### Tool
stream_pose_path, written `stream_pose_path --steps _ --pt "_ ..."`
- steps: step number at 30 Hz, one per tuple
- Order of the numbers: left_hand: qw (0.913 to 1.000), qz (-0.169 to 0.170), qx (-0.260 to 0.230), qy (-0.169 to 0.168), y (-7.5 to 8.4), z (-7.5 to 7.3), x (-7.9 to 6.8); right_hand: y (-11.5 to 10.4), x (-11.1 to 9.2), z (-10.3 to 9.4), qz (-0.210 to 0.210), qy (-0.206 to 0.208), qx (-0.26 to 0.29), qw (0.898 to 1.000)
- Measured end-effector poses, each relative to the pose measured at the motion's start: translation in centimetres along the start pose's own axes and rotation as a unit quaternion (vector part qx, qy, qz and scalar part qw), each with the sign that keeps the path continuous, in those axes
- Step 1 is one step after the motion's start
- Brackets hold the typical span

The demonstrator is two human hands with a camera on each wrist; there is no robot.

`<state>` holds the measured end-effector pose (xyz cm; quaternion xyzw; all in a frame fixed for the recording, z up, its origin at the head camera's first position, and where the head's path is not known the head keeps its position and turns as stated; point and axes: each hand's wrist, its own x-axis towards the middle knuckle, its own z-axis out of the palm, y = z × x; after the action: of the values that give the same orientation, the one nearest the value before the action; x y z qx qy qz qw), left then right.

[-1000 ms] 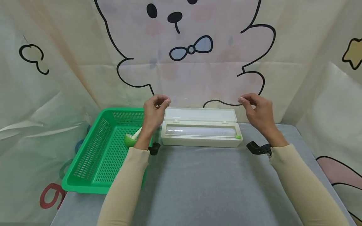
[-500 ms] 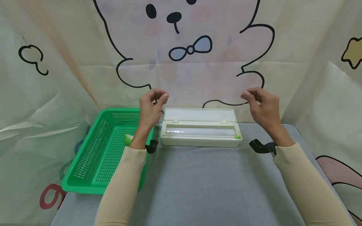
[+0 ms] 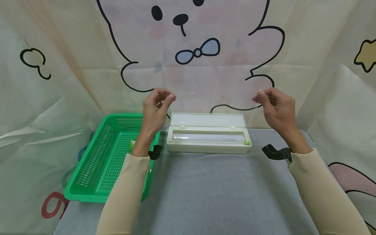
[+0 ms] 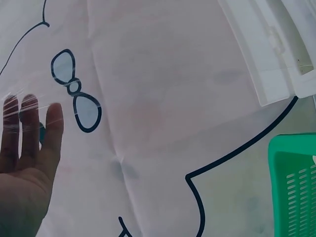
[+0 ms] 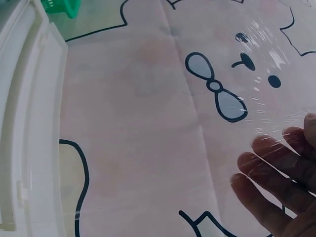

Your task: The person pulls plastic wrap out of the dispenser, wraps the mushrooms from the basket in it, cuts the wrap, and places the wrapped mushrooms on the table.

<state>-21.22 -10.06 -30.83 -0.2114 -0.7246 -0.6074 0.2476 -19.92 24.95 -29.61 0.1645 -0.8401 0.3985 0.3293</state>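
Note:
Level with each other, my left hand (image 3: 155,111) and right hand (image 3: 277,111) are raised above the back of the table. Thumb and fingers of each pinch an edge of clear cling film (image 3: 186,93), stretched between them. It is nearly invisible, apart from glints and creases in the right wrist view, where the film (image 5: 269,54) lies over the fingertips. Below the hands stands a white cling film dispenser (image 3: 208,148), its lid (image 3: 208,119) tipped back and a pale roll (image 3: 208,136) inside. A green slide cutter (image 3: 247,142) sits at its right end.
A green perforated basket (image 3: 85,195) stands at the left of the grey-covered table (image 3: 217,192). In it is a green thing (image 3: 132,144), largely hidden by my left wrist. A printed curtain (image 3: 223,81) hangs close behind the dispenser.
Both hands have risen a little and drawn apart, the left going left and the right going right, with the film between them. The dispenser and basket stay put.

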Motion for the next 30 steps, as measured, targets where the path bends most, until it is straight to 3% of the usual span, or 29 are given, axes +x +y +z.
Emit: stream_pose_path --steps 4,9,16,19,24,30 --pt "0.9994 0.004 -0.017 -0.031 0.1 -0.4 -0.2 -0.2 -0.3 -0.6 0.019 -0.045 0.018 0.999" --pt "0.9964 -0.024 -0.037 -0.072 0.5 -1.1 -0.7 -0.4 -1.1 -1.3 0.042 -0.115 0.059 0.991" --pt "0.9881 -0.080 -0.068 -0.113 1.3 -1.9 -2.1 -0.9 -2.8 -1.7 0.056 -0.167 0.101 0.979" --pt "0.9818 -0.115 -0.078 -0.129 1.2 -2.2 -3.0 -0.9 -3.9 -1.8 0.066 -0.202 0.122 0.969" --pt "0.9639 -0.183 -0.102 -0.164 0.6 -2.5 -5.2 0.0 -5.9 -1.7 0.086 -0.262 0.163 0.947" --pt "0.9508 -0.234 -0.082 -0.186 -0.7 -1.9 -8.0 1.7 -9.1 -1.1 0.136 -0.283 0.193 0.930"
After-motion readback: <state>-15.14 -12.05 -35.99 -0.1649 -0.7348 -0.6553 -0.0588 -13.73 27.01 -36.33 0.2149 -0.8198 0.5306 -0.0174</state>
